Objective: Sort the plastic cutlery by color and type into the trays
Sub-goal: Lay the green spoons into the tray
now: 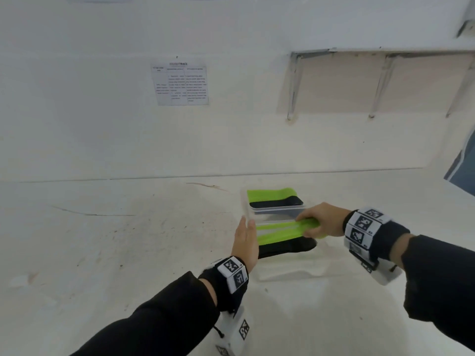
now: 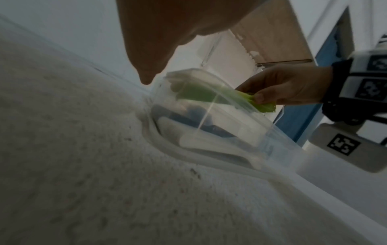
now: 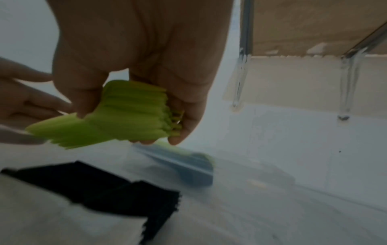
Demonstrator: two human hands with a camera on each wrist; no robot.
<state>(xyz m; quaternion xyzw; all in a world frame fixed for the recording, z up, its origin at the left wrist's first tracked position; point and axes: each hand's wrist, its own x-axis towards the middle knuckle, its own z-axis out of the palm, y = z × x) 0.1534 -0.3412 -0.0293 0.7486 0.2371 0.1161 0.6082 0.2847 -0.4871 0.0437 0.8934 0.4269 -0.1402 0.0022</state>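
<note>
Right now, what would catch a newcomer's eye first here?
The bright green forks: the right hand grips a stack of them over the near clear tray, above the black forks. The left hand stands flat and open against that tray's left end. Behind sits the far tray holding green and black cutlery.
</note>
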